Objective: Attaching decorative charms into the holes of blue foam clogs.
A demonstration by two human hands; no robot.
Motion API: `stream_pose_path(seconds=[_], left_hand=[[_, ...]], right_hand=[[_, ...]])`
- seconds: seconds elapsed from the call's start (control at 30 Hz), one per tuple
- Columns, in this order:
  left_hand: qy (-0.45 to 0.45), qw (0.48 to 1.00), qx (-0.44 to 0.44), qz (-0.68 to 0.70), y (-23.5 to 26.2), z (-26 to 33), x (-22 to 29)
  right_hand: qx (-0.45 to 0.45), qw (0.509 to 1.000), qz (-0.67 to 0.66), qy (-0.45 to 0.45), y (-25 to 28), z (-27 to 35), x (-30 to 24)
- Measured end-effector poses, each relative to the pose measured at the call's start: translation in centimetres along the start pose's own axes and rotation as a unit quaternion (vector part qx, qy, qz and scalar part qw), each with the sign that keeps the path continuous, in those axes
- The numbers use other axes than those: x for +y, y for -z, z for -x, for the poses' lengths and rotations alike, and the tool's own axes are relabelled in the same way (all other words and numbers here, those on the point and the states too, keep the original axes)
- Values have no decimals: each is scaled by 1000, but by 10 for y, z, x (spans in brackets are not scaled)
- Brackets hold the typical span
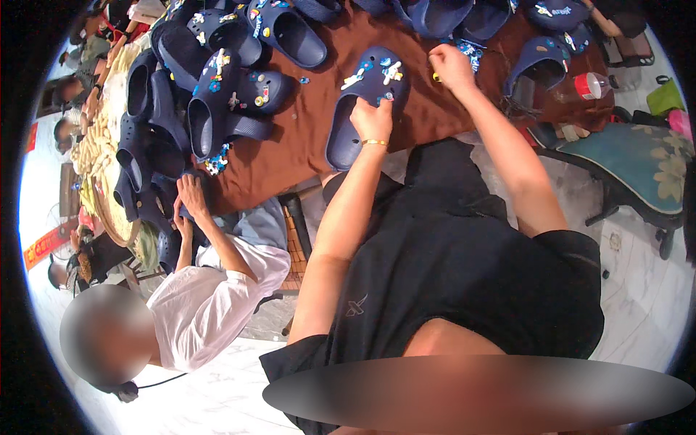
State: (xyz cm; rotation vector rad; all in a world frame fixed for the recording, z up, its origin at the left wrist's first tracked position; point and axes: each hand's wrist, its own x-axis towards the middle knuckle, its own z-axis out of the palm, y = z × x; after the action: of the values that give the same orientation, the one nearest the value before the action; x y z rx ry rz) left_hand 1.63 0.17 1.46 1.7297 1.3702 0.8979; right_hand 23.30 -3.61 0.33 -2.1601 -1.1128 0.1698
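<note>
Navy foam clog (366,109) lies toe-away on the brown tablecloth (304,138), directly under your left fingers. Your left hand (372,119) rests on its upper, fingers curled and pressed down beside a small round charm (389,95), the gold bracelet (375,143) on that wrist sitting just behind them. Ahead of those fingertips, a white airplane-shaped charm (392,71) and other white and blue charms are fixed to the clog's toe. Your right hand (451,67) is just beyond and to the right of the clog's toe, fingers bunched together in a pinch; what they pinch is too small to tell. Past your right fingers lie more navy clogs (435,14). Well to the left of your left fingers, a heap of decorated clogs (210,94) crowds the cloth, and a person in a white shirt (210,297) handles one there. Far right of your right fingers stands a red-capped container (591,85).
</note>
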Motion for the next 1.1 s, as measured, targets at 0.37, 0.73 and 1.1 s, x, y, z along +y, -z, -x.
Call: stream_pose_path(seconds=[0.37,0.73,1.1], left_hand=[[27,988,-133,76,23,-4,0],[117,941,-216,232,28,-22,14],[190,924,-190,272,12,-26,-9]], right_hand=[[43,976,145,-157,-3,-48,9],[-5,980,155,-125,4,-42,9],[-11,995,-97,4,-13,-21,-15]])
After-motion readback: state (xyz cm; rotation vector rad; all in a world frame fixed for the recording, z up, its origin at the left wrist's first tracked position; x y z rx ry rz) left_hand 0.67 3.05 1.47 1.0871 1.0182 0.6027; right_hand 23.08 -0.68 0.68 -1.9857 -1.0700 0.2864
